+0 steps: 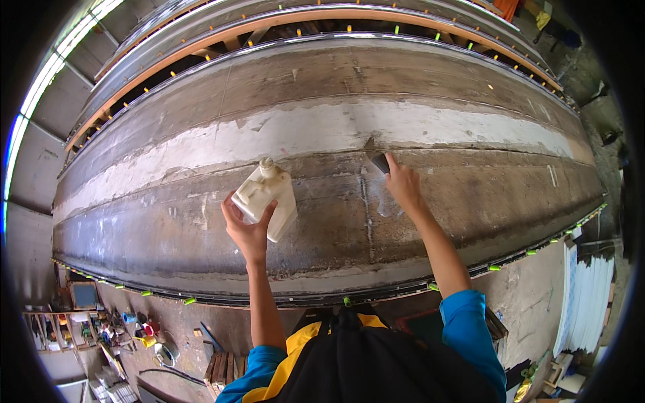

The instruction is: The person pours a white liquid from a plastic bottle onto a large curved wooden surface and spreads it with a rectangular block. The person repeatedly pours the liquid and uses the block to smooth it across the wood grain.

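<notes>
My left hand (247, 227) is closed round a cream plastic jug (282, 191), thumb on one side and fingers on the other. The jug is tilted over the work surface, its capped neck pointing away from me. In my right hand (404, 185) is a putty knife (381, 163) with a dark handle. Its small blade reaches the lower edge of a white filler band (295, 131); whether it touches cannot be made out. Both hands are over a long, brown, stained panel (316, 235). A pale smear (386, 201) marks the panel just below the knife.
Green clips (189, 301) line the panel's near edge. Beyond its far edge runs a long wooden beam (195, 48) with yellow and green pegs. Shelves with tools (64, 329) stand at lower left, and white sheets (584, 295) lie stacked at right.
</notes>
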A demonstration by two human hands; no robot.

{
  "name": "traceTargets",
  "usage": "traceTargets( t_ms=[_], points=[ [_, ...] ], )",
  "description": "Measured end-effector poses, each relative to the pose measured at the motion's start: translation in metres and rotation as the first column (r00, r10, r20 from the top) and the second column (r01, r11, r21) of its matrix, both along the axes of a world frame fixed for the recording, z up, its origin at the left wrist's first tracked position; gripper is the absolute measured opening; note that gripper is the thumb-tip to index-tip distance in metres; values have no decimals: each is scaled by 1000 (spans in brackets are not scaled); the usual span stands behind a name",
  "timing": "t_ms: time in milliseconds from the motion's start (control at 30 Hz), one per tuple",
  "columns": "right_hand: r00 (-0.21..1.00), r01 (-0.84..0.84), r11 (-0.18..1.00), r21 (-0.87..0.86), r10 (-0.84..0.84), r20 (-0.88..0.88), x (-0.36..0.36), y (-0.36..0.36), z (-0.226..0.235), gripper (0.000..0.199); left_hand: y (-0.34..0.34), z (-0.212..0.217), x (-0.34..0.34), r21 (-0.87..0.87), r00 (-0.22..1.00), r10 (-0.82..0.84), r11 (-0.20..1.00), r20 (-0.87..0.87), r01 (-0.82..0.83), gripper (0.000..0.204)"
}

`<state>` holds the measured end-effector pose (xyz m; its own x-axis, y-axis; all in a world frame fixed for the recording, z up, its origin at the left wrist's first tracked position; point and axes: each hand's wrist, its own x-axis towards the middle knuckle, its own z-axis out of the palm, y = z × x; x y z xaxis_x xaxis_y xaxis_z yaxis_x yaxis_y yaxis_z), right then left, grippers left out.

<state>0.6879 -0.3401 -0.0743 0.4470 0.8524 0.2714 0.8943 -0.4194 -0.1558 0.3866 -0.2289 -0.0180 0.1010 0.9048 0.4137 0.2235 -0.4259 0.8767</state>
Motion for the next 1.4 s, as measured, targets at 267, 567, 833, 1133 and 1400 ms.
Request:
traceTargets(
  t_ms=[267, 567, 833, 1133, 1400],
  points=[
    [922, -344, 927, -150, 363, 133, -117, -50, -8, 38, -14, 10, -7, 11, 998, 66, 998, 3, -66, 64],
    [995, -59, 994, -97, 66, 72, -54, -32, -1, 36, -12, 4, -37, -6, 998, -42, 999, 40, 43, 66],
    [898, -439, 886, -151, 436, -55, -147, -98, 8, 43, -14, -1, -93, -32, 992, -123, 992, 17, 123, 68],
    [947, 3, 980, -201, -67, -314, -55, -50, 28, 62, -15, -1, -104, -40, 972, -233, 971, 42, 235, 68],
    [901, 388, 901, -193, -415, -124, -47, -43, 29, 56, -12, -4, -105, -15, 969, -245, 969, 2, 245, 67]
  ],
)
